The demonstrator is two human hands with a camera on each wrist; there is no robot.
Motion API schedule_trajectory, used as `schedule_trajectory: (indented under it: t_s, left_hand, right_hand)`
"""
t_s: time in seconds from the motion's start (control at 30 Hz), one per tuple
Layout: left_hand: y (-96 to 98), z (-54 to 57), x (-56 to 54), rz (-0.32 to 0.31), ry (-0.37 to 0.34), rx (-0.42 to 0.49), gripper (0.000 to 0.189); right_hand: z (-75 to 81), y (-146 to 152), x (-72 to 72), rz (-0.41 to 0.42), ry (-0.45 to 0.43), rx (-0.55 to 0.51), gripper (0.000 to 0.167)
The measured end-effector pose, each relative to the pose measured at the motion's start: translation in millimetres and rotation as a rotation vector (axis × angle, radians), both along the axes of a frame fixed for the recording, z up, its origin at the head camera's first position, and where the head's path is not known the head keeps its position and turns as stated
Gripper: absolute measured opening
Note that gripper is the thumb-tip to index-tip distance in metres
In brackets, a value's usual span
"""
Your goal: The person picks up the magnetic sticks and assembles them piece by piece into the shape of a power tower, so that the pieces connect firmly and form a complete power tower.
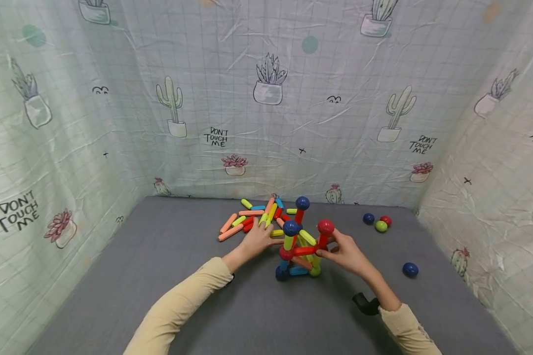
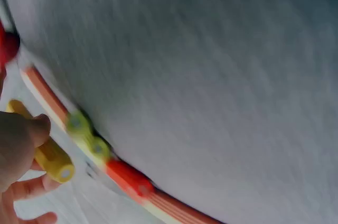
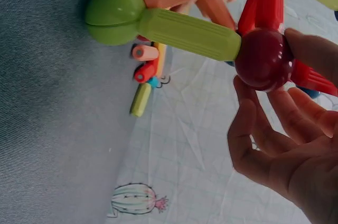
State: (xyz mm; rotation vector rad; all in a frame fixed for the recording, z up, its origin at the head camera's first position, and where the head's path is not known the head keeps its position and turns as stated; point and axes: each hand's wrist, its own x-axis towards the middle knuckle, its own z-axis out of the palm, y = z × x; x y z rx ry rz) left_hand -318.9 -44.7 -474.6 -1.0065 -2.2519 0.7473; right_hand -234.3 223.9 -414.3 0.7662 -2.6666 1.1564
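Note:
My left hand [image 1: 257, 240] is at the near edge of a pile of coloured rods. In the left wrist view it pinches a short yellow rod [image 2: 55, 161] between thumb and fingers. Right of it stands a built frame of balls and rods [image 1: 304, 251], with blue balls [image 1: 302, 203] and a bright red ball [image 1: 325, 227] on upright rods. With thumb and fingertips, my right hand [image 1: 347, 252] holds a dark red ball [image 3: 264, 59] at the frame's right corner. A light green rod [image 3: 190, 34] joins that ball to a green ball [image 3: 114, 15] below.
Loose rods [image 1: 250, 213] in salmon, red, green, yellow and blue lie at the back middle of the grey table [image 1: 182, 305]. At the right are a blue ball [image 1: 410, 269] and a small group with a green ball [image 1: 381, 226]. A printed curtain [image 1: 302, 123] surrounds the table.

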Motion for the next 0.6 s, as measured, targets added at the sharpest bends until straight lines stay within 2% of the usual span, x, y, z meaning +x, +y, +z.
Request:
schedule_trajectory:
  t_s: [0.13,0.2,0.27,0.37,0.4,0.43,0.5,0.53,0.6]
  left_hand:
    - [-9.0,2.5,-1.4,0.046,0.026,0.057,0.06]
    - [-14.3,9.8,-1.6,0.07,0.031,0.113,0.054]
    - [-18.7,23.2,-0.1,0.094,-0.002,0.227,0.044]
    - [-22.2,53.2,7.5,0.093,-0.133,0.509,0.029]
    - [-22.1,64.7,11.3,0.064,-0.194,0.634,0.025]
    - [-21.4,76.3,15.7,0.008,-0.272,0.776,0.023]
    - [-18.2,99.2,26.1,-0.134,-0.406,1.029,0.023]
    - [-16.0,109.7,32.0,-0.214,-0.461,1.13,0.025]
    - [-10.7,128.4,44.9,-0.355,-0.564,1.261,0.026]
  right_hand:
    - [0.8,2.1,0.8,-0.002,-0.003,-0.014,0.051]
    - [0.9,2.4,0.8,-0.001,-0.004,-0.015,0.051]
    - [0.7,2.5,0.6,-0.002,0.002,-0.007,0.05]
    - [1.7,2.8,0.5,0.009,0.019,0.009,0.053]
    - [2.8,3.2,0.8,0.01,0.027,0.005,0.054]
    - [4.1,3.7,1.1,0.008,0.038,0.0,0.056]
    - [7.4,5.0,1.4,0.0,0.055,-0.021,0.06]
    - [9.2,5.8,1.5,-0.003,0.063,-0.035,0.062]
    - [12.1,7.3,1.4,-0.011,0.077,-0.05,0.064]
